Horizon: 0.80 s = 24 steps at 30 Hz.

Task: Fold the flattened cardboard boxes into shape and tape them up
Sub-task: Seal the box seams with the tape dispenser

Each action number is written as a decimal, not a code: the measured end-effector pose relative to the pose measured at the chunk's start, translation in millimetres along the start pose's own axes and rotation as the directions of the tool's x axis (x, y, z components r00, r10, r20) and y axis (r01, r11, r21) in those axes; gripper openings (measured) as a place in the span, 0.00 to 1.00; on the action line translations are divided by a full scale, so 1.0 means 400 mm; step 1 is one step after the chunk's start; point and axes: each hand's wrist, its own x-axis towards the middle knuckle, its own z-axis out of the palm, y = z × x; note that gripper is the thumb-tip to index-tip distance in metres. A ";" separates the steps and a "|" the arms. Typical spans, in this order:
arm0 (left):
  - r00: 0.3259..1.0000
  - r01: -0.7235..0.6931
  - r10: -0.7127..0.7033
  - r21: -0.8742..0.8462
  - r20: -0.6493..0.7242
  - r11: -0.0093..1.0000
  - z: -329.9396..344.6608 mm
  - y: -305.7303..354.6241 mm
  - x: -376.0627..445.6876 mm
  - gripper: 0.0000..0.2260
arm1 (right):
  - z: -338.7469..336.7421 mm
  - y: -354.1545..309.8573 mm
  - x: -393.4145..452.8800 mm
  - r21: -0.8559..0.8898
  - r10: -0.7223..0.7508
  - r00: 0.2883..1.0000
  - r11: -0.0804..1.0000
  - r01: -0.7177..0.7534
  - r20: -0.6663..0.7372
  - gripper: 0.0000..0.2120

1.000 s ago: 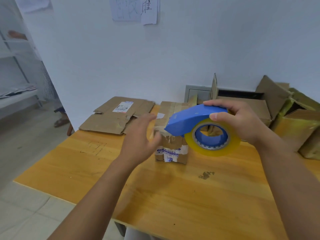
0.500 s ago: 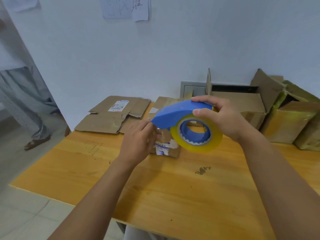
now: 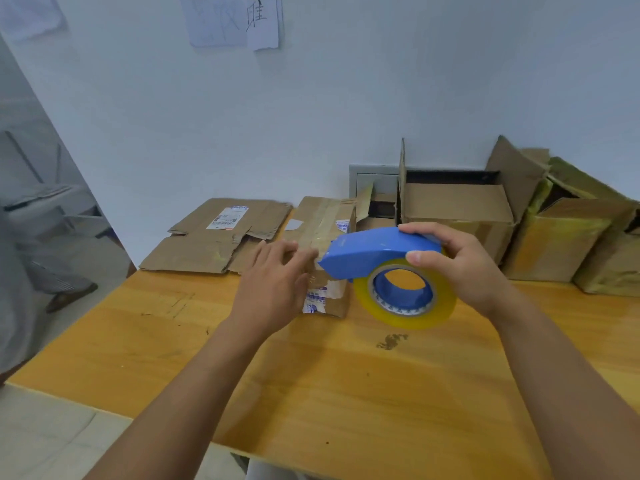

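Observation:
A small folded cardboard box [image 3: 327,223] with tape along its top seam stands on the wooden table [image 3: 311,375]. My right hand [image 3: 453,268] grips a blue tape dispenser [image 3: 374,252] carrying a yellowish roll of clear tape [image 3: 405,320]; its nose sits at the box's near top edge. With fingers straight, my left hand [image 3: 277,282] presses against the box's front left side, beside the dispenser's nose. Flattened cardboard boxes [image 3: 214,237] lie behind it to the left.
Several folded boxes [image 3: 457,209], some wrapped in yellowish tape [image 3: 561,240], stand against the wall at the back right. A grey wall panel [image 3: 372,180] is behind them. A person's clothing [image 3: 14,289] shows at the far left edge. Table's left edge drops to tiled floor.
My left hand has spread from beside the dispenser's nose onto the box's front. The dispenser stays at the box's near edge. The person at the left has come closer.

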 end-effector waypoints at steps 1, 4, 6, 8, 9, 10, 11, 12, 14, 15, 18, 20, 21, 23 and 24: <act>1.000 -0.011 0.012 0.010 -0.022 1.000 -0.001 0.009 0.002 0.19 | 0.000 0.002 -0.001 -0.004 -0.003 1.000 1.000 0.003 -0.002 0.17; 0.994 -0.087 0.085 -0.020 -0.069 0.996 0.008 0.039 0.011 0.21 | 0.000 0.002 -0.003 -0.016 -0.015 1.000 1.000 0.015 0.005 0.16; 0.992 -0.100 0.095 -0.063 -0.083 0.993 0.017 0.045 0.018 0.22 | 0.003 0.004 -0.004 -0.018 -0.021 1.000 1.000 0.021 0.012 0.16; 0.990 -0.091 0.081 -0.089 -0.114 0.992 0.025 0.040 0.020 0.20 | 0.005 0.008 -0.005 -0.026 -0.024 1.000 0.999 0.024 0.015 0.16; 0.989 -0.085 0.073 -0.097 -0.126 0.992 0.028 0.037 0.020 0.20 | 0.004 0.010 -0.006 -0.031 -0.024 1.000 0.999 0.024 0.015 0.16; 0.989 -0.081 0.067 -0.099 -0.133 0.992 0.031 0.036 0.019 0.20 | 0.001 0.012 -0.008 -0.033 -0.022 1.000 0.999 0.023 0.013 0.16; 0.988 -0.078 0.065 -0.094 -0.137 0.993 0.033 0.035 0.019 0.20 | -0.003 0.014 -0.010 -0.032 -0.020 1.000 0.999 0.020 0.014 0.17; 0.988 -0.078 0.066 -0.087 -0.139 0.993 0.035 0.035 0.019 0.20 | -0.010 0.015 -0.012 -0.033 -0.017 1.000 0.999 0.018 0.016 0.17; 0.990 -0.068 0.058 -0.076 -0.127 0.995 0.035 0.034 0.020 0.17 | -0.026 0.016 -0.019 -0.047 -0.016 0.999 0.999 0.018 0.033 0.20; 0.992 -0.060 0.052 -0.069 -0.119 0.996 0.033 0.034 0.022 0.15 | -0.037 0.019 -0.023 -0.051 -0.018 0.999 0.999 0.019 0.034 0.21; 0.995 -0.039 0.033 -0.055 -0.096 0.998 0.029 0.038 0.022 0.13 | -0.075 0.029 -0.045 -0.046 -0.030 1.000 0.998 0.031 0.009 0.20; 0.996 -0.026 0.022 -0.053 -0.085 0.998 0.027 0.047 0.021 0.13 | -0.085 0.036 -0.058 -0.046 -0.025 1.000 0.999 0.026 0.015 0.20; 0.996 -0.020 0.015 -0.051 -0.085 0.999 0.026 0.050 0.021 0.13 | -0.081 0.038 -0.060 -0.048 -0.014 0.999 0.999 0.016 0.031 0.20; 0.996 -0.015 0.011 -0.054 -0.084 0.998 0.026 0.054 0.019 0.12 | -0.064 0.030 -0.052 -0.070 0.010 0.998 0.998 -0.006 0.061 0.21; 0.997 -0.016 0.012 -0.057 -0.082 0.998 0.025 0.056 0.018 0.12 | -0.054 0.020 -0.042 -0.086 0.020 0.997 0.996 -0.013 0.075 0.21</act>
